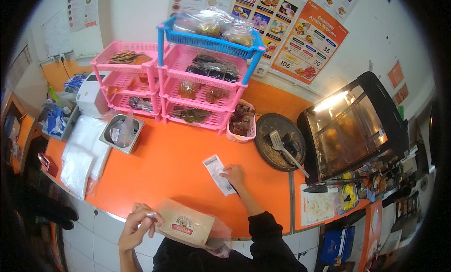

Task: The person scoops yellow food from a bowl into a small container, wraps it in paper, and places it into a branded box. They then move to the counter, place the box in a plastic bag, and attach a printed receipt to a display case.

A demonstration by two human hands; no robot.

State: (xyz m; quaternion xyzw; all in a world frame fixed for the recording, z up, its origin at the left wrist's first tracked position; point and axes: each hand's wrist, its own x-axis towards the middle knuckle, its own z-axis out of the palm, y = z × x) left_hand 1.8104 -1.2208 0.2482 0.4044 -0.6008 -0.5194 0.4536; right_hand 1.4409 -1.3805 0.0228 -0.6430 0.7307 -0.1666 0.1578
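Observation:
My left hand (139, 224) grips the gathered top of a clear plastic bag (223, 233) at the counter's near edge. Inside the bag lies a tan cardboard food box (186, 224) with a printed logo, and something darker beneath it that I cannot make out. My right hand (234, 175) rests over the middle of the orange counter (169, 166), its fingers on a printed paper receipt (216, 173). Whether the fingers pinch the paper or only press on it cannot be told.
Pink and blue plastic racks (215, 44) hold bagged foods at the back. A steel container (123, 133) and white plastic bags (79, 159) lie left. Rightward are a stone mortar (264, 145) with a slotted spatula (276, 139), a lit display warmer (347, 131) and a cutting board (317, 208) with a knife.

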